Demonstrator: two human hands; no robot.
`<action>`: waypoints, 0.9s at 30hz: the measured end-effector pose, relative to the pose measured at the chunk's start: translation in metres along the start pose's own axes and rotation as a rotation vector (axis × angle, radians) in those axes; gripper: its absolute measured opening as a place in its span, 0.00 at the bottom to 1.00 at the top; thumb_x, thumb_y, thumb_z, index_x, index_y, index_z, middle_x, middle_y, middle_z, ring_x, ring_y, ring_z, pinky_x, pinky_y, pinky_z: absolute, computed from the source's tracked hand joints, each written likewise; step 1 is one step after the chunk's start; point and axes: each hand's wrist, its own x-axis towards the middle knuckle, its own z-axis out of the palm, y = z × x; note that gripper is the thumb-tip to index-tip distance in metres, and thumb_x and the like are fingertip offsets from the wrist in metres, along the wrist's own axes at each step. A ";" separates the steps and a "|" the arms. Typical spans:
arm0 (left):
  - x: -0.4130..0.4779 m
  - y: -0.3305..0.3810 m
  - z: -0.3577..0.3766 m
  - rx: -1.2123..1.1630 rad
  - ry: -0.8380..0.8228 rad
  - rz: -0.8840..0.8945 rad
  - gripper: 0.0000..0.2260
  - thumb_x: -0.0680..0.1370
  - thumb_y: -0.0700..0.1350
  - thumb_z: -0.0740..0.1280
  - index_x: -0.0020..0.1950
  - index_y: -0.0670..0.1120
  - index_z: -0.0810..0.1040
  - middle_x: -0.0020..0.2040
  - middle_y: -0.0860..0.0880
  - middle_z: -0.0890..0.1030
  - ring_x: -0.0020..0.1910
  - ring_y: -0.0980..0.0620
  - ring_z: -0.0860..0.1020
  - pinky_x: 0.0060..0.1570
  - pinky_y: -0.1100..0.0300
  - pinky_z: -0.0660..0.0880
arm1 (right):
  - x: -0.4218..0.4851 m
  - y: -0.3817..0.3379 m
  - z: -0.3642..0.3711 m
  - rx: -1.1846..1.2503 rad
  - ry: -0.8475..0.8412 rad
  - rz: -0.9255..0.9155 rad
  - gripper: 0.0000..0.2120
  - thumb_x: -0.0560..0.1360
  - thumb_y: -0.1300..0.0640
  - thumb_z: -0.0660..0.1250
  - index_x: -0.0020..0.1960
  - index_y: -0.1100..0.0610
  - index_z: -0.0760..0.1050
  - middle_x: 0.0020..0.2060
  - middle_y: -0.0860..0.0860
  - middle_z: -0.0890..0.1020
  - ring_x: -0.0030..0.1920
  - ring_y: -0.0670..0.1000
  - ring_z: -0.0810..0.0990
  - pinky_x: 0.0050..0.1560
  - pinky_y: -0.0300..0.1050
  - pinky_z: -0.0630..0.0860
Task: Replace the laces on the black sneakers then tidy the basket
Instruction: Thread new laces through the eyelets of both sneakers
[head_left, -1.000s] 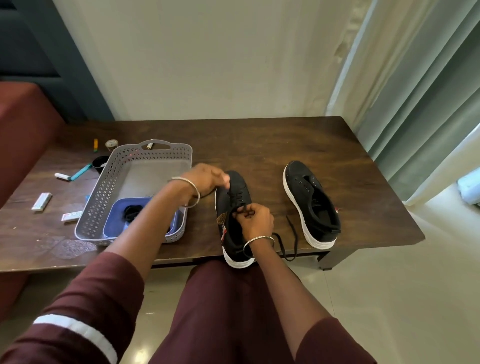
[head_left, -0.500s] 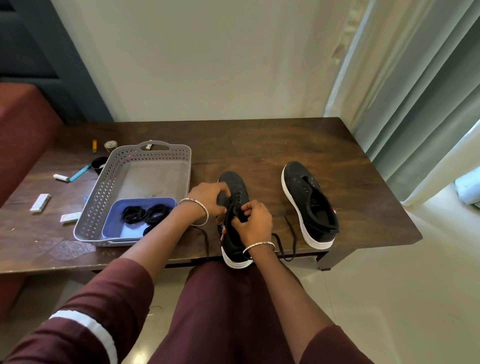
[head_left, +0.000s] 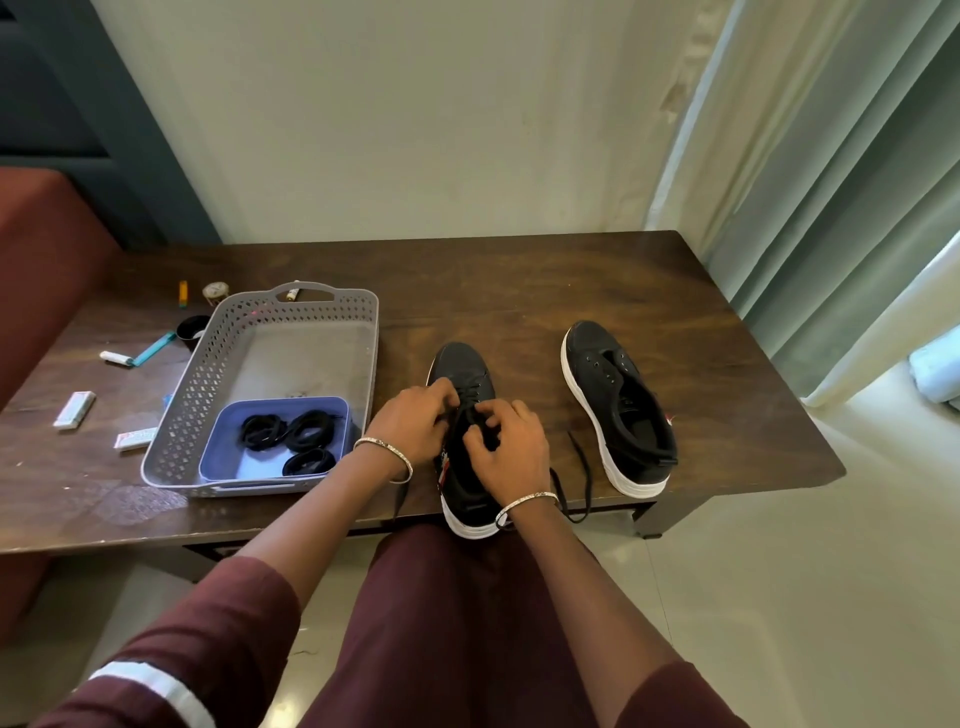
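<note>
Both hands (head_left: 410, 428) (head_left: 511, 454) on sneaker (head_left: 462, 364) lace (head_left: 470, 400).

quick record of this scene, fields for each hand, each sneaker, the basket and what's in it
left hand: pinches the lace at the eyelets of the near sneaker
right hand: pinches the same lace
near sneaker: at the table front edge, lace end trailing right
other sneaker: to its right, eyelets look empty
basket: grey, left of the sneakers
blue tray: inside basket, holds coiled black laces

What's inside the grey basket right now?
The grey basket holds a blue tray with coiled black laces. The left forearm crosses the basket's near right corner, hiding whatever lies there.
</note>
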 end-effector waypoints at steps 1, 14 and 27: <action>-0.002 0.000 0.003 -0.023 0.027 0.026 0.12 0.75 0.37 0.65 0.57 0.46 0.73 0.46 0.45 0.81 0.48 0.41 0.78 0.43 0.52 0.74 | 0.002 0.001 -0.001 0.041 0.007 -0.009 0.11 0.74 0.56 0.67 0.56 0.54 0.79 0.45 0.49 0.77 0.46 0.49 0.75 0.47 0.44 0.73; -0.002 -0.002 0.014 -0.104 0.187 -0.133 0.03 0.76 0.43 0.69 0.46 0.49 0.82 0.44 0.51 0.77 0.46 0.48 0.76 0.45 0.55 0.73 | 0.055 0.001 -0.009 -0.340 -0.288 -0.331 0.04 0.79 0.61 0.64 0.49 0.54 0.76 0.49 0.52 0.78 0.51 0.56 0.73 0.47 0.52 0.72; 0.019 0.000 0.005 -0.566 -0.123 -0.493 0.07 0.77 0.39 0.68 0.40 0.47 0.79 0.36 0.51 0.77 0.38 0.50 0.75 0.41 0.58 0.69 | 0.052 0.003 -0.026 -0.203 -0.395 -0.275 0.08 0.74 0.52 0.70 0.53 0.50 0.80 0.52 0.46 0.81 0.54 0.51 0.77 0.55 0.52 0.74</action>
